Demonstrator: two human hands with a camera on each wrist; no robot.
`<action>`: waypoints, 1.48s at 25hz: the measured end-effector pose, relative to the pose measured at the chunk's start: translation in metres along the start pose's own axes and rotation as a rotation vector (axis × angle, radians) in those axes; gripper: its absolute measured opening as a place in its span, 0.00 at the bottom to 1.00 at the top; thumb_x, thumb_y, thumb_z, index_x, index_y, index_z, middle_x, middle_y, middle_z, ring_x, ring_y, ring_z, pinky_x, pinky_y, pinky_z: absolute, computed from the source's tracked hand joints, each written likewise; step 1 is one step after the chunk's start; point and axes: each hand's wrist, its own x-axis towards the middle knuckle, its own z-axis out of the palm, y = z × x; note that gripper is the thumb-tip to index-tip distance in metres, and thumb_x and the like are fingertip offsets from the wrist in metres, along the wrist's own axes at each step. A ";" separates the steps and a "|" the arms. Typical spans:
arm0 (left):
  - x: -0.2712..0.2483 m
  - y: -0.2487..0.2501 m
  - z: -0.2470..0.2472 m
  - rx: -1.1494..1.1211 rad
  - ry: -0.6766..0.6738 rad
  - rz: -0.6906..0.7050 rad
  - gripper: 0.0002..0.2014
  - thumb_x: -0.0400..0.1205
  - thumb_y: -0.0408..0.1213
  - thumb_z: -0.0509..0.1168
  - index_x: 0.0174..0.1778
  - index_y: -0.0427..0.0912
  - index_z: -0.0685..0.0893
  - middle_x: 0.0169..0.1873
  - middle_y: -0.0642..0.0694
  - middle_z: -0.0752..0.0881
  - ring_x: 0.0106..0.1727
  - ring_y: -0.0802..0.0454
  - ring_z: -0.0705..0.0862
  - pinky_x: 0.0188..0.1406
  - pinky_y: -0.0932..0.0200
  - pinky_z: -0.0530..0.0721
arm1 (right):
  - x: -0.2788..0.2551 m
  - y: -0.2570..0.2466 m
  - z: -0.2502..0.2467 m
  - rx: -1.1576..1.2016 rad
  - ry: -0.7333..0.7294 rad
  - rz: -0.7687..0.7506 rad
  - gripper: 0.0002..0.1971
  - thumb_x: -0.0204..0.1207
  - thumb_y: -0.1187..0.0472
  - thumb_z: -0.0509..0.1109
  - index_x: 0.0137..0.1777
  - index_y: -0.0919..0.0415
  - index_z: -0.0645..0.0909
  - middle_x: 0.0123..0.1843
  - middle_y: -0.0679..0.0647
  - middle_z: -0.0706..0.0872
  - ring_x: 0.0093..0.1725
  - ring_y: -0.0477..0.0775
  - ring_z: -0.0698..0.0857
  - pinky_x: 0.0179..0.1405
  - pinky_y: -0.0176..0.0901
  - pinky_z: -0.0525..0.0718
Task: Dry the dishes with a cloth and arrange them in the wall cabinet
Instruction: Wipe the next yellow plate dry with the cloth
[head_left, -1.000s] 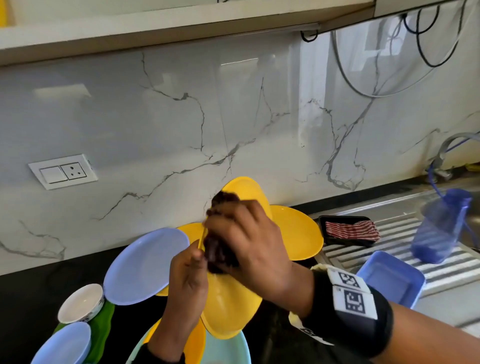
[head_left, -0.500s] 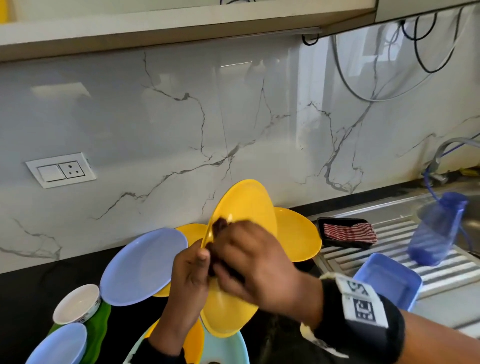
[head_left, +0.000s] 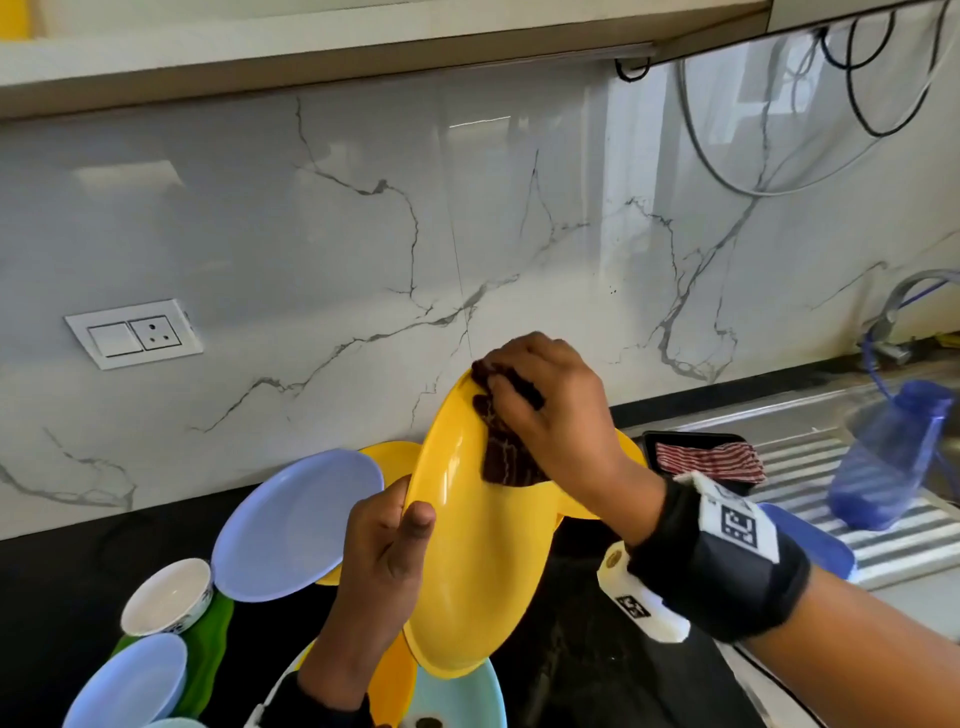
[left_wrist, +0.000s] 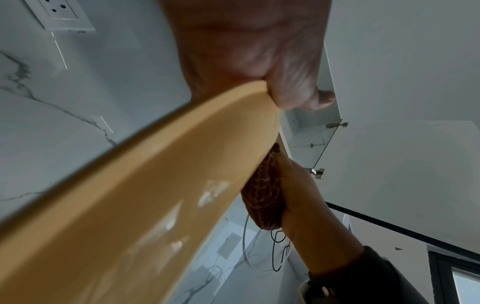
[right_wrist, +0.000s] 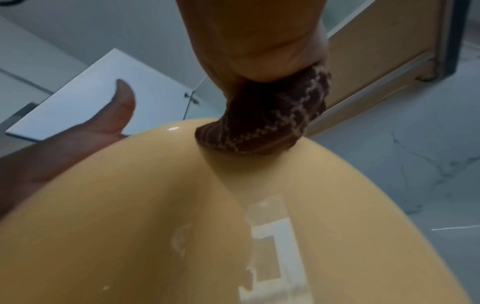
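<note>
Two closed grips: left hand (head_left: 382, 564) on plate (head_left: 478, 561), right hand (head_left: 558, 415) on cloth (head_left: 506, 457).

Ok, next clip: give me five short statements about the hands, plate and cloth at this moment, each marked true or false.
1. The left hand grips the yellow plate by its rim. True.
2. The right hand holds a blue sponge. False: it presses a dark brown cloth.
3. The cloth is on the upper part of the plate. True.
4. The plate lies flat on the counter. False: it is held up, tilted.
5. A white bowl sits to the left. True.
</note>
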 end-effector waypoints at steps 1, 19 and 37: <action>-0.001 -0.006 0.000 -0.021 0.016 -0.016 0.36 0.65 0.85 0.50 0.27 0.50 0.68 0.19 0.57 0.66 0.26 0.63 0.66 0.23 0.57 0.66 | -0.009 -0.004 0.004 -0.031 0.008 -0.093 0.14 0.78 0.57 0.65 0.54 0.63 0.88 0.50 0.55 0.87 0.49 0.60 0.83 0.48 0.55 0.82; -0.002 0.010 0.008 0.043 -0.029 0.076 0.23 0.78 0.71 0.58 0.22 0.63 0.67 0.15 0.59 0.59 0.18 0.63 0.59 0.22 0.73 0.56 | 0.024 0.060 0.012 0.360 -0.038 0.755 0.13 0.81 0.59 0.70 0.35 0.62 0.84 0.31 0.58 0.83 0.33 0.56 0.81 0.36 0.51 0.80; 0.019 0.022 0.028 0.091 -0.145 0.333 0.17 0.85 0.57 0.59 0.30 0.63 0.68 0.21 0.65 0.67 0.24 0.68 0.66 0.28 0.75 0.59 | -0.062 -0.012 0.041 1.204 -0.237 1.605 0.35 0.53 0.49 0.89 0.59 0.62 0.84 0.24 0.63 0.82 0.49 0.69 0.85 0.65 0.52 0.78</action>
